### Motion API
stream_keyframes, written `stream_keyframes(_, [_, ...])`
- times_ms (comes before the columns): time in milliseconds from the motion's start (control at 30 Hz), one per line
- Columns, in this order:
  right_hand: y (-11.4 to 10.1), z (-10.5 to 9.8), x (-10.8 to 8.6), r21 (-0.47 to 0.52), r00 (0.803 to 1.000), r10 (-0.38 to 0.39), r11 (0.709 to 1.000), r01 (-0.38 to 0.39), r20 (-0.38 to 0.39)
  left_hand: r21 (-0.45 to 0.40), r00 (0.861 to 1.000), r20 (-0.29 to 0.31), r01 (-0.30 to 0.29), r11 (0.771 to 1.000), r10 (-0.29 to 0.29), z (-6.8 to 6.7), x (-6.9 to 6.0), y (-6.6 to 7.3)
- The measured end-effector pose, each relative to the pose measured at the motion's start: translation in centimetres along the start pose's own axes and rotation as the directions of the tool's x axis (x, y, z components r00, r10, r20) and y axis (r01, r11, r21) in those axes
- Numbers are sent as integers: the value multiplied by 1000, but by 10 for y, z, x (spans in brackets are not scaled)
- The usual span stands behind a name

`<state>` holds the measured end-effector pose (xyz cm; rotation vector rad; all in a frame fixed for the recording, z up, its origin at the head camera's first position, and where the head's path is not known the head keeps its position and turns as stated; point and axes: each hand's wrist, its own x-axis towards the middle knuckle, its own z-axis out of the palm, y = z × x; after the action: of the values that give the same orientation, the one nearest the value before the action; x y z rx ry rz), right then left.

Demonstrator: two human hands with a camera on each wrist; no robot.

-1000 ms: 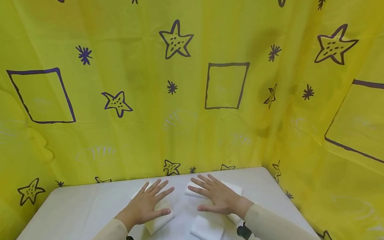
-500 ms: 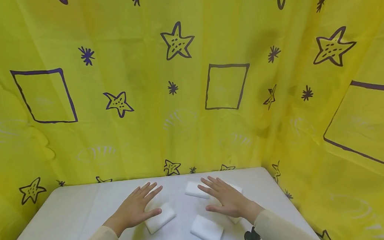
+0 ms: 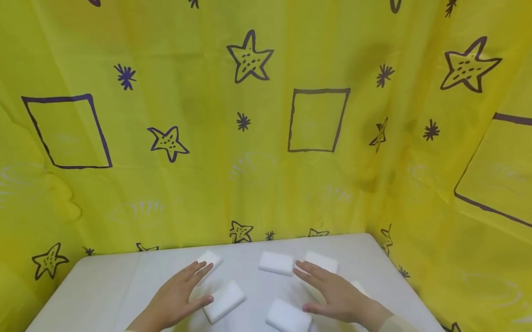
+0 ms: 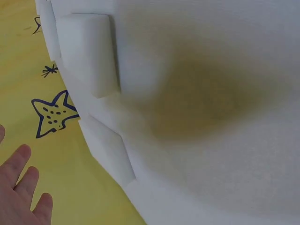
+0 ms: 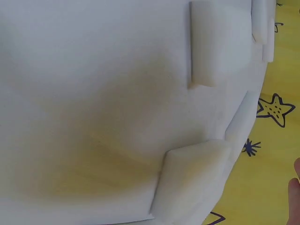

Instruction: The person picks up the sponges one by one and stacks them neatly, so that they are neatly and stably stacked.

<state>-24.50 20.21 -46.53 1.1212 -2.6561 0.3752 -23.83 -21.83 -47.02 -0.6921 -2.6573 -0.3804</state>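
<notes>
Several white rectangular blocks, sponge-like in look, lie apart on a white table [image 3: 117, 289]. In the head view my left hand [image 3: 175, 300] hovers with fingers extended over the left side, beside a near block [image 3: 225, 301] and a far block [image 3: 210, 258] partly covered by its fingertips. My right hand [image 3: 337, 293], also empty with fingers extended, is above the right-hand group. Around it are a front block [image 3: 288, 320], a back block [image 3: 276, 263], a back-right block [image 3: 322, 261] and one mostly hidden block [image 3: 359, 286]. Left fingers [image 4: 16, 166] show at the left wrist view's edge.
A yellow curtain [image 3: 212, 185] with dark stars and squares hangs behind the table and along its sides. The table's back edge meets it. Shadows of the hands fall on the tabletop in both wrist views.
Both hands have drawn apart and back toward the person, the left one leftward, the right one rightward. More of the blocks shows now; the blocks themselves have not moved.
</notes>
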Motion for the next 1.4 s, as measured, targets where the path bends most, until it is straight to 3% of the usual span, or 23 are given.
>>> stream_keyframes(167, [-5, 2, -7, 19, 1000, 20, 1000, -20, -4, -5, 999, -21, 34, 999, -34, 1, -10, -2])
stream_keyframes(433, [-15, 14, -15, 99, 991, 129, 987, -131, 22, -90, 994, 18, 113, 989, -112, 8, -20, -1])
stream_keyframes(567, [-19, 20, -17, 159, 984, 172, 972, -175, 35, -129, 989, 52, 145, 981, -139, 11, -22, 1])
stream_keyframes(667, [-21, 23, -17, 266, 980, 191, 944, -197, 49, -152, 986, 68, 164, 975, -155, 14, -22, 1])
stream_keyframes(833, [-25, 27, -15, 396, 972, 219, 888, -233, 80, -235, 975, 106, 217, 948, -196, 16, -21, -1])
stream_keyframes(1000, [-29, 32, -14, 369, 966, 246, 894, -256, 75, -319, 962, 125, 272, 908, -244, 18, -19, -3])
stream_keyframes(1167, [-30, 37, -11, 337, 950, 288, 888, -312, 119, -379, 951, 143, 307, 873, -273, 22, -15, -5])
stream_keyframes(1267, [-32, 39, -10, 344, 943, 301, 879, -331, 139, -397, 947, 168, 320, 860, -275, 25, -14, -4])
stream_keyframes(1400, [-34, 42, -10, 387, 937, 311, 854, -348, 159, -408, 950, 195, 306, 860, -245, 28, -13, -3])
